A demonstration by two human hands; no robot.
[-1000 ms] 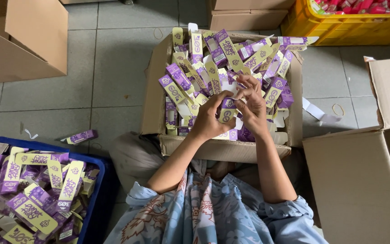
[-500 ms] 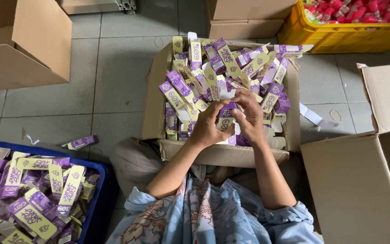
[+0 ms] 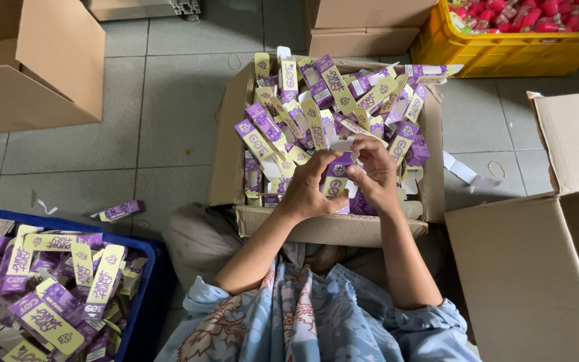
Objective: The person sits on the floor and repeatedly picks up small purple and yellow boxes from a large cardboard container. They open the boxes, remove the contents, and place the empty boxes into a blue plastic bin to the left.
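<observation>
Fingers (image 3: 360, 175) of both your hands were pinched round one small purple-and-yellow carton (image 3: 337, 175), held just above the open cardboard box (image 3: 226, 167) of the same cartons in front of your lap. Left hand (image 3: 311, 189) gripped its lower body from the left w/ thumb on the face; right hand (image 3: 378, 175) curled over the top end, fingertips at the white flap. Thin card, so prob. very light, stiff along creases but easy to crush or dent, so best held by edges & corners, not mid-panel. Forearms angled inward, elbows wide, wrists bent down over the box. Blue crate (image 3: 143, 295) of similar cartons sat at your left.
</observation>
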